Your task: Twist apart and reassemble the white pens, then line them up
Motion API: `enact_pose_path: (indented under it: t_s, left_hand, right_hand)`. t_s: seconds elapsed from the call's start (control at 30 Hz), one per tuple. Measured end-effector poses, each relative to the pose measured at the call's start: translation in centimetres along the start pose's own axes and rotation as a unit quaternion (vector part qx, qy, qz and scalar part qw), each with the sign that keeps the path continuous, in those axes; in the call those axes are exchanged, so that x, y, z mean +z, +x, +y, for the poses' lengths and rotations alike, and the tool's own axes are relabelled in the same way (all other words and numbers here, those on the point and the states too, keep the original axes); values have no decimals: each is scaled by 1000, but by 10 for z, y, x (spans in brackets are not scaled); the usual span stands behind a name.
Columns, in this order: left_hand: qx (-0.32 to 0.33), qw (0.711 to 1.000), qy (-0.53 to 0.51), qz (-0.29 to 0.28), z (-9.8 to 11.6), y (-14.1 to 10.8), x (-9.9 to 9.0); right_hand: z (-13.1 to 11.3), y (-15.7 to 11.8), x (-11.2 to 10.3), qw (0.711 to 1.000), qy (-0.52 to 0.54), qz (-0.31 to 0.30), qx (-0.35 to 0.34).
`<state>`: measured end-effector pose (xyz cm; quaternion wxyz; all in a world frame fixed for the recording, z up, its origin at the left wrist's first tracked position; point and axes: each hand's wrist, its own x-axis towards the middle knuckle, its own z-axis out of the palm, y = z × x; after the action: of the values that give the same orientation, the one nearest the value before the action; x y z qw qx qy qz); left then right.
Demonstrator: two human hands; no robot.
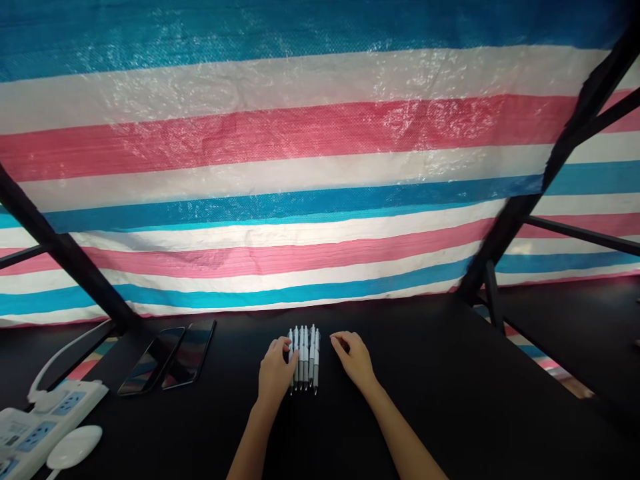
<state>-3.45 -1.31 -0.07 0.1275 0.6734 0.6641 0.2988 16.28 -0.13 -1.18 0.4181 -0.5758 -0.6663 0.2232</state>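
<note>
While the left hand point(274, 372) and right hand point(354, 360) are open, the left touches pens point(305, 358) lying front-to-back.

**Makeshift work booth, seen from your head camera.**

You face a woven plastic tarpaulin point(280, 133) in blue, white and red stripes, which forms the far wall behind a black tabletop point(440, 373). Dark frame struts point(505, 227) slant across it at far right, and matching ones at far left. At near left of the table lie a white power strip point(45, 420) and a white rounded device point(74, 447), with two smartphones point(170, 357) farther in. A row of retractable pens point(304, 357) stands out at centre. The tarpaulin wall, exposed framing and power strip mark a temporary workspace, not a finished room.
</note>
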Motion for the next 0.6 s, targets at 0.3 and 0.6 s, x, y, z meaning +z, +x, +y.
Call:
enact_pose_path:
  t_s: [0.3, 0.6]
  left_hand:
    - [9, 992, -128, -20, 10, -2, 11]
    - [-82, 952, -286, -78, 10, 0, 15]
  right_hand:
    - [15, 3, -5, 980, -191, -41, 32]
    - [15, 1, -5, 973, -218, -76, 20]
